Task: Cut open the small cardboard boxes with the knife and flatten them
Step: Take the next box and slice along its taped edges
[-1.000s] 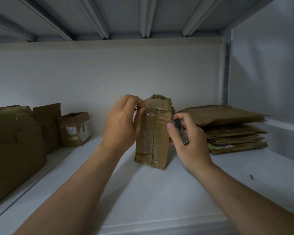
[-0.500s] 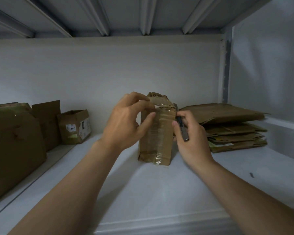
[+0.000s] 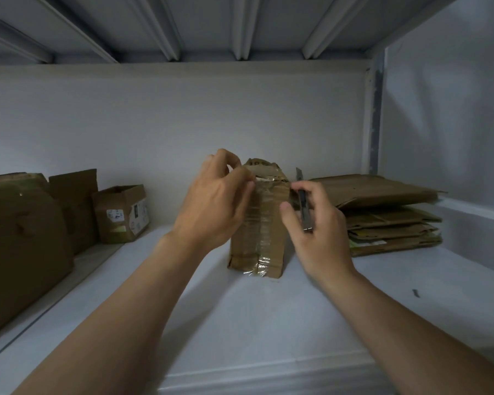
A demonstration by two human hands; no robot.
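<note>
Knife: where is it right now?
Head view, right of centre: the knife is gripped in the right hand, just right of the upright taped box.

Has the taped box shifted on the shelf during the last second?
No. The taped box stands upright in the same spot, just left of the flattened cardboard stack.

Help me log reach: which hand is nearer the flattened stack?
Right. The right hand, holding the knife, is beside the stack; the left hand is farther, across the taped box.
</note>
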